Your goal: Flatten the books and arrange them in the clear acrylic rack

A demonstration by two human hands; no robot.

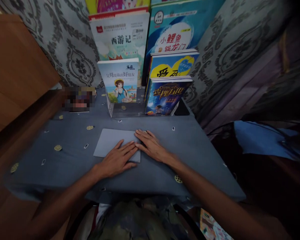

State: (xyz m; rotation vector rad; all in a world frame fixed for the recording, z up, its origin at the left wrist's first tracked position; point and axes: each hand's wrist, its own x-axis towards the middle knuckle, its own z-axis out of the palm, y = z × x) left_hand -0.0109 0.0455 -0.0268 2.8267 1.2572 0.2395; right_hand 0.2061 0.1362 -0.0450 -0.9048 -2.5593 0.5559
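A pale grey-blue rectangular sheet, seemingly folded paper (107, 140), lies flat on the cloth-covered table. Across its right half rests my left hand (118, 157), palm down with fingers stretched out. My right hand (152, 145) lies along the sheet's right edge, fingers extended and flat, some of them beyond the edge on the cloth. The fingertips of both hands meet near that edge. Part of the sheet is hidden under the hands, and whether it has more than one layer I cannot tell.
The dark blue tablecloth (72, 166) has small printed motifs. Behind the sheet, a clear acrylic stand (127, 110) holds several books, including a blue book (165, 96) at the front right. A blurred-out item (78, 99) lies at the back left. A wooden panel (20, 66) rises on the left.
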